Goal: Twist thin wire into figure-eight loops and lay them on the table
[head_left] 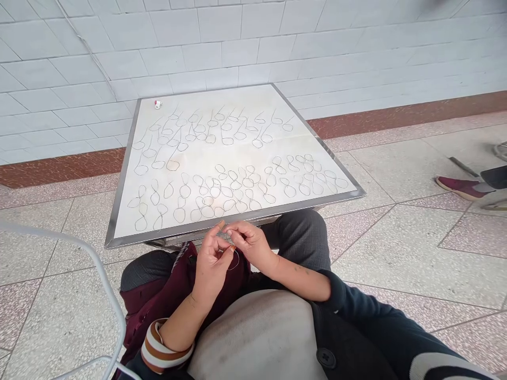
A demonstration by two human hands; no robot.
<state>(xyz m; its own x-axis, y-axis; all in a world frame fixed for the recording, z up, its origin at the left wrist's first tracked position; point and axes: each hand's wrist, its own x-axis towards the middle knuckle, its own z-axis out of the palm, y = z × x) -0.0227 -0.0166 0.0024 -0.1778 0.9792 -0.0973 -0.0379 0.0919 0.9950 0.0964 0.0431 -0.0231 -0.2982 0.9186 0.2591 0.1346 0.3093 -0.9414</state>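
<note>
My left hand (216, 258) and my right hand (249, 240) meet over my lap, just in front of the table's near edge. The left thumb and fingertips pinch a thin wire loop (238, 259), part of which hangs down in a curve below them. My right thumb and forefinger are pressed together close beside the left fingertips, apparently on the same wire; its upper part is too fine to trace. On the white table (222, 153) lie many wire pieces: single loops with straight tails (141, 170) toward the back, and figure-eight loops (179, 214) nearer me.
A small white and red object (158, 104) stands at the table's far left corner. The table touches a tiled wall (222, 26). At left a pale curved tube (106, 285) crosses the view. Another person's shoe (459, 187) is on the floor at right.
</note>
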